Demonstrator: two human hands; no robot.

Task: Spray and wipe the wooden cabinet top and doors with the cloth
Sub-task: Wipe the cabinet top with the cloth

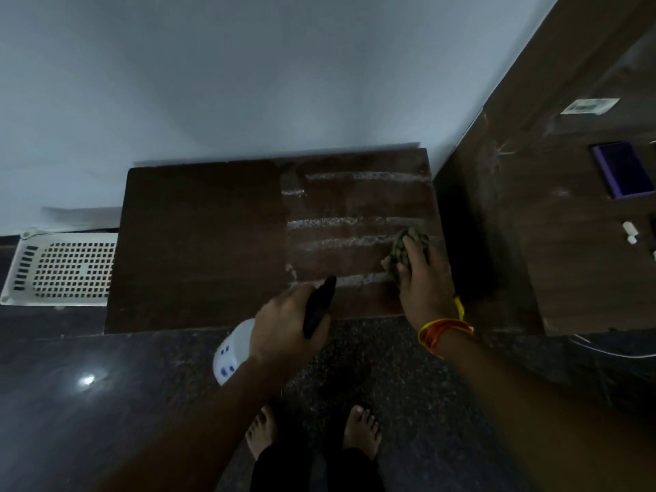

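White slotted basket [64,268] beside purple box [622,169]

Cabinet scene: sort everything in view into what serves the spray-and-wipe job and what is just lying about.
In use:
- cabinet top, streaked with foam on its right half
- cloth, pressed down by the right hand
- spray bottle, gripped by the left hand

Lying about:
- white perforated basket
- purple box
- sticker

One cloth [408,252], one spray bottle [234,349], one basket [60,269].
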